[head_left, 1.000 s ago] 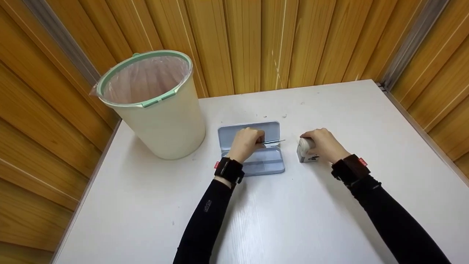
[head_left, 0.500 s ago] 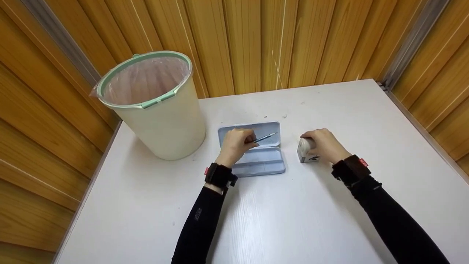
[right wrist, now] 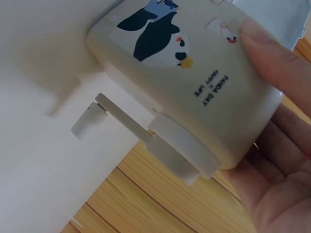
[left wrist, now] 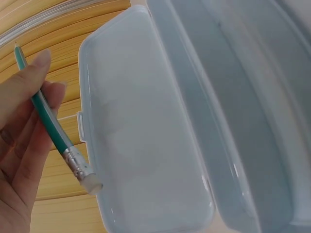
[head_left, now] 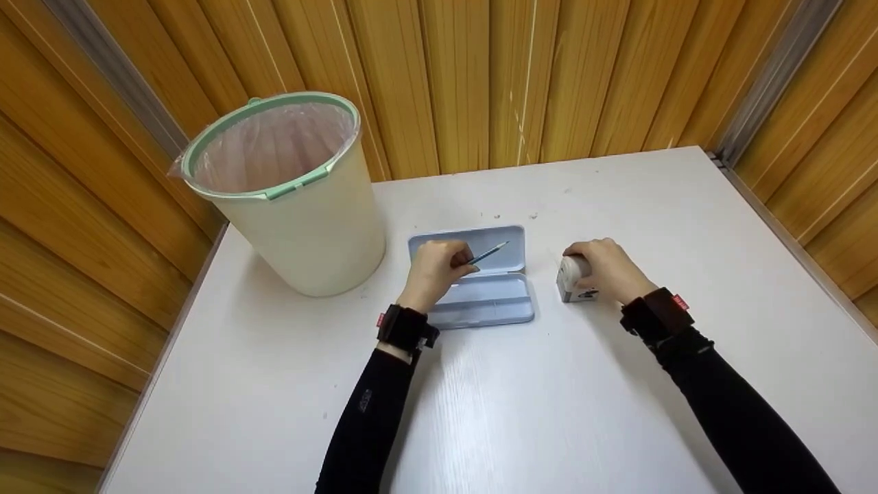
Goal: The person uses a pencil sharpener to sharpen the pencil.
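Observation:
My left hand pinches a teal-and-silver striped pencil between thumb and fingers. The pencil's eraser end faces the wrist camera; its other end slants up and right in the head view. Below it lies an open pale-blue pencil case, lid folded back, with a divided tray in which I see nothing lying. To the right, my right hand grips a cream crank pencil sharpener by its upper part. Panda pictures cover its side, and the crank handle shows in the right wrist view. The sharpener stands on the table.
A large cream bin with a green rim and clear liner stands at the back left of the white table. Wood-panelled walls close in the back and sides. A few small specks lie behind the case.
My left hand has drawn left, away from the sharpener, and the pencil has turned from nearly level to slanting upward. The right hand and sharpener have stayed in place.

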A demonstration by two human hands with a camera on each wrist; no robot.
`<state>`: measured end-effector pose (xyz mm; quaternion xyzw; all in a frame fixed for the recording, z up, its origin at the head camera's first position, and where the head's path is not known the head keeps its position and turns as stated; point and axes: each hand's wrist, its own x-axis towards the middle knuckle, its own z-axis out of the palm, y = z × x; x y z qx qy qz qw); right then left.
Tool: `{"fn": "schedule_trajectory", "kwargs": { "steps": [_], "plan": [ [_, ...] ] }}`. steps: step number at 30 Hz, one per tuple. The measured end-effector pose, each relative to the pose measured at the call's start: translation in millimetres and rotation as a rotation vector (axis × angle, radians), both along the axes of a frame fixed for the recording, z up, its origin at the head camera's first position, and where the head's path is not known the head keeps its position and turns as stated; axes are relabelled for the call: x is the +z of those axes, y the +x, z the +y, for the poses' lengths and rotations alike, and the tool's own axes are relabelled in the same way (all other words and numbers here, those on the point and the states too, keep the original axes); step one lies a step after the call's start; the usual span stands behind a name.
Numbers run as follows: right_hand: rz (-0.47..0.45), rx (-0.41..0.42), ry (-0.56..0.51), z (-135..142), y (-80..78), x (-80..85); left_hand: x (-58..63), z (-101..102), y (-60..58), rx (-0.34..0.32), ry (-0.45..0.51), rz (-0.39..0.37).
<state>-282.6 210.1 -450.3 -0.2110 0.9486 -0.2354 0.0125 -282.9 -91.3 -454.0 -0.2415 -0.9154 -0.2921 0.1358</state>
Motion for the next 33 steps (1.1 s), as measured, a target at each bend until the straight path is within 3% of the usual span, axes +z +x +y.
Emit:
{"fn": "schedule_trajectory", "kwargs": {
  "steps": [6,14,25,33],
  "plan": [
    [-0.009,-0.001,0.0,0,0.0,-0.7,4.4,-4,-1.0,0.012,-0.024,0.007],
    [-0.018,-0.001,-0.001,0,0.2,0.2,4.2,-11,-5.2,0.008,-0.072,-0.077],
    [0.014,0.003,0.013,0,-0.6,0.7,-24.4,-14,-14.2,0.009,-0.287,-0.162],
    [0.012,0.0,0.017,-1,-0.5,1.4,-36.9,-15,-14.6,0.003,-0.376,-0.16]
  ]
}}
